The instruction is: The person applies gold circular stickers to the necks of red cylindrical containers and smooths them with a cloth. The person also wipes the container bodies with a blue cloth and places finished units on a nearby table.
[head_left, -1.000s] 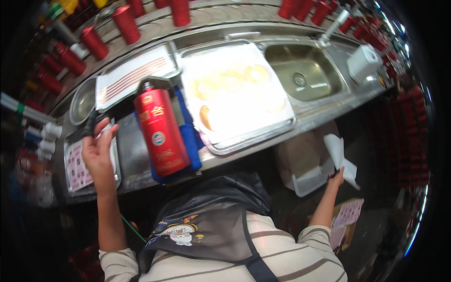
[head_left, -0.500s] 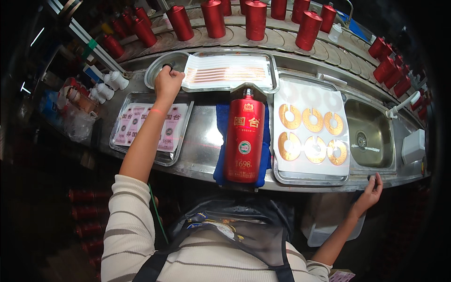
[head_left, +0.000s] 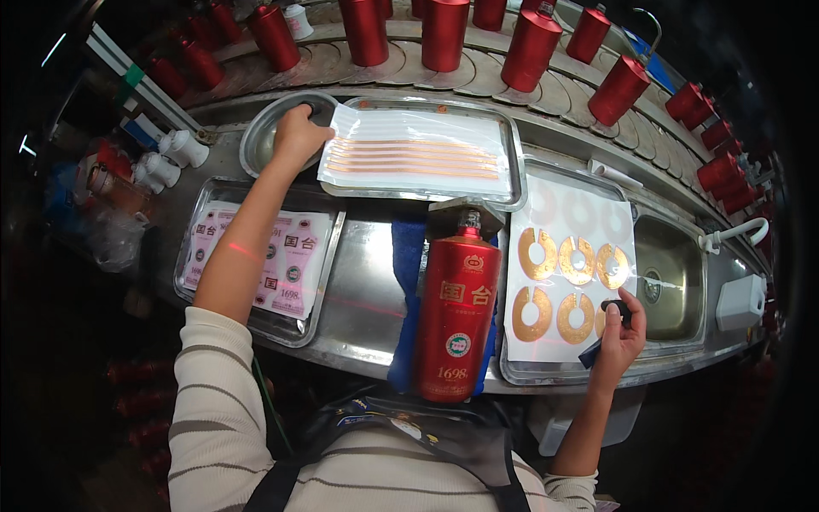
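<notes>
- Left hand [head_left: 299,136]: reaches over the metal bowl [head_left: 260,141], fingers bent down inside its right rim, dark covering or object at the tips; cannot tell if they grasp anything.
- Right hand [head_left: 621,346]: over lower right corner of the ring-label sheet [head_left: 550,205], near the sink; fingers curled, black piece at the tips, dark blue piece [head_left: 589,355] beside the palm; cannot tell whether gripped or worn.
- Gold ring labels [head_left: 577,260]: two rows on that sheet, open-sided rings, lower right one partly hidden by right hand; metal tray beneath.
- Strip sheet [head_left: 418,158]: white, copper-coloured strips, in a metal tray just right of left hand; left edge overlaps bowl side.
- Red bottle [head_left: 456,316]: between the hands, near the person, lying back on blue cloth [head_left: 407,316], capped neck at a metal bracket [head_left: 441,220].
- Pink-and-white labels [head_left: 299,247]: spread in lower left tray, left forearm crossing above.
- Counter [head_left: 363,264]: metal, carries all of these.
- Sink [head_left: 678,320]: right end, white faucet [head_left: 735,231], white plastic container [head_left: 742,300] beside it.
- Conveyor [head_left: 503,91]: far side, curved, upright red bottles [head_left: 444,38] along it.
- White caps [head_left: 182,149]: cluster at far left.
</notes>
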